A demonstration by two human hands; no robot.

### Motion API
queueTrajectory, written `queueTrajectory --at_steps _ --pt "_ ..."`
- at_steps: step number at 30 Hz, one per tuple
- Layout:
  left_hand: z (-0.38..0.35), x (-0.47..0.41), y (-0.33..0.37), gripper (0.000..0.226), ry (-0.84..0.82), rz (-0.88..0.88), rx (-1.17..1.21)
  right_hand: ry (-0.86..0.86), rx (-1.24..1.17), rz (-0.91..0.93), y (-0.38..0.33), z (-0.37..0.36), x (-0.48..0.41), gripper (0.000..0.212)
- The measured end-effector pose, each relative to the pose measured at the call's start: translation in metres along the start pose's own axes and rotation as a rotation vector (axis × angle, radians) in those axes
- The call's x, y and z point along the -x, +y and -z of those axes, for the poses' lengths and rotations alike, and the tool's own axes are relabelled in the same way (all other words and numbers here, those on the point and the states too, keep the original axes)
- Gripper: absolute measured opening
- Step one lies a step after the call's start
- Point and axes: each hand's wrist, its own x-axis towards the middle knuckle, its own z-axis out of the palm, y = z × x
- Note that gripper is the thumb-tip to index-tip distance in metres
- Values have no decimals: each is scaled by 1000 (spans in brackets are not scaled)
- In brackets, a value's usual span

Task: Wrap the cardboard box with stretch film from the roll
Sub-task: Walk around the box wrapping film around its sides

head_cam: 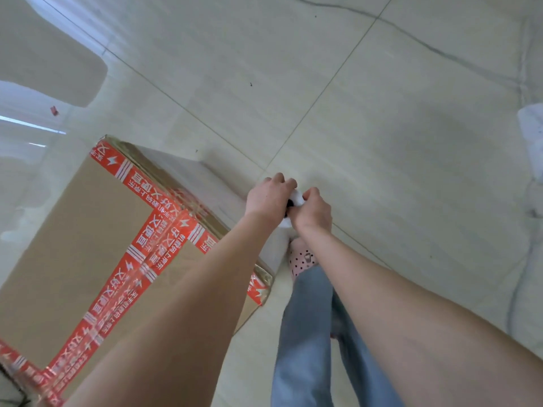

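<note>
A large cardboard box [88, 236] with red printed tape crossing its top stands on the floor at the lower left. Stretch film [211, 183] runs along its right side, from the far corner toward my hands. The white film roll [295, 198] sits upright between my hands, just right of the box, mostly hidden. My left hand [269, 198] grips the roll's top from the left. My right hand [313, 210] grips it from the right, fingers curled round it.
Pale tiled floor [382, 127] spreads to the right and far side. My jeans leg and a dotted pink slipper [302, 259] are below the hands, close to the box corner. A white object [531, 136] lies at the right edge. A small red scrap [54, 110] lies far left.
</note>
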Motion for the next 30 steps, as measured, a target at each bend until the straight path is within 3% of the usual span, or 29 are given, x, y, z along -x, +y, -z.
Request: queueTrajectory --at_steps 7,12,16,20,24,30 --pt "16 -19 -18 22 30 42 47 61 99 103 -19 -3 -10 20" --pt "24 -22 -50 24 79 319 301 57 168 268 -56 -8 -23 28" --pt "27 -21 -72 26 77 494 416 -29 176 163 -72 -16 -28 40" --pt "31 -28 -70 31 17 321 263 -43 170 59 -75 -21 -30 34" --pt "34 -43 -65 39 24 114 127 -1 223 146 -77 -28 -33 25" --pt "40 -51 -83 17 73 172 163 37 294 313 -101 -33 -41 22"
